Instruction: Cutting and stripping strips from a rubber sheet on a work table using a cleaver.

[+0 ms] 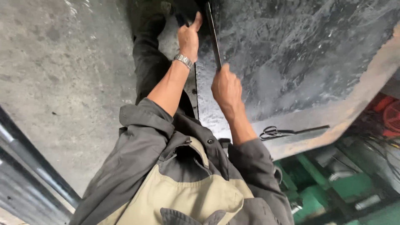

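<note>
The right hand (pixel 226 88) has its fingers wrapped tight around a dark bar (pixel 213 35), standing it on the wet metal sheet (pixel 300 54). The left hand (pixel 189 37) grips the sheet's edge, likely steadying it. Scissors (pixel 277 132) lie aside on the counter (pixel 358 104).

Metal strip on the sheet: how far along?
Done: can't tell; no finished cut or mark shows. In hand: right hand grips the dark metal strip against the metal sheet, left hand at its far end. Left: scissors lie untouched near the sheet's edge.
</note>
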